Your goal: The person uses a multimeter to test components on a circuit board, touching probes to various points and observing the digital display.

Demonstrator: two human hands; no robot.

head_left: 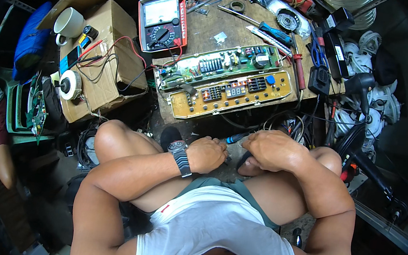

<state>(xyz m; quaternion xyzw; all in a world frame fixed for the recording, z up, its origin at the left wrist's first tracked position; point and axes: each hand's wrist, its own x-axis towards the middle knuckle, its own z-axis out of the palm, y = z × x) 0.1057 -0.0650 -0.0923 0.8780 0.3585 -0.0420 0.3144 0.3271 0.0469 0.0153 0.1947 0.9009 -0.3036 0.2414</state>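
Observation:
My left hand [207, 154], with a dark wristwatch [180, 154] on the wrist, is closed in front of my knees. My right hand [270, 148] is closed beside it. A blue-handled tool [237, 138] pokes out between the two hands; which hand grips it is hidden. Just beyond the hands, on the wooden bench [210, 31], lie a long yellowish circuit board [231, 94] with red digit displays and a green circuit board [221, 66] above it.
A red analogue multimeter [162, 21] stands on the bench with red and black leads trailing left over a cardboard box [105, 59]. A white mug [69, 23] and a solder reel [70, 84] sit on the box. Screwdrivers, pliers and black adapters crowd the right side.

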